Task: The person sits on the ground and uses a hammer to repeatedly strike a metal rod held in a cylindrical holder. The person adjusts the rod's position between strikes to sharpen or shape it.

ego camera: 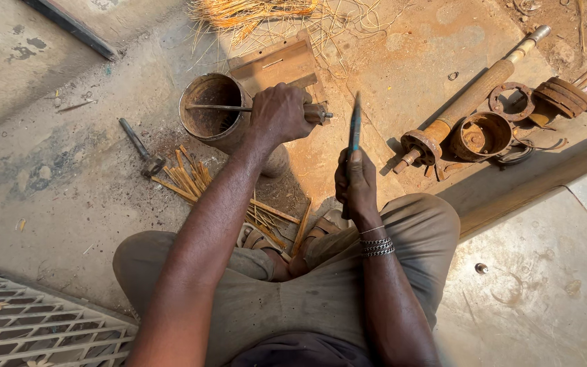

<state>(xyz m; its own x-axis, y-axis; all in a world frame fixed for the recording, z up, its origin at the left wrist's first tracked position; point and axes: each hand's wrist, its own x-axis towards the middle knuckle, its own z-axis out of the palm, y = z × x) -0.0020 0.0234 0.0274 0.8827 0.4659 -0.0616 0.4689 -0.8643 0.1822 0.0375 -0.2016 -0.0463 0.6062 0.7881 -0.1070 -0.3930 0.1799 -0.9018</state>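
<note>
My left hand (278, 114) grips a thin metal rod tool (215, 107) whose shaft reaches left into the open mouth of a rusty metal cylinder (210, 109) lying on the concrete. My right hand (356, 183) is closed around a slim blue-handled tool (354, 126) held upright, its tip pointing away from me, a little right of the cylinder. Both knees frame the lower middle of the view, with sandalled feet (287, 241) between them.
A hammer (140, 147) lies left of the cylinder. Flat wooden sticks (188, 180) are scattered below it. A rusty shaft (470, 102), a round rusty housing (482, 136) and ring parts (511, 102) sit at the right. Copper wire strands (259, 13) lie at the top. A metal grate (28, 326) fills the bottom left.
</note>
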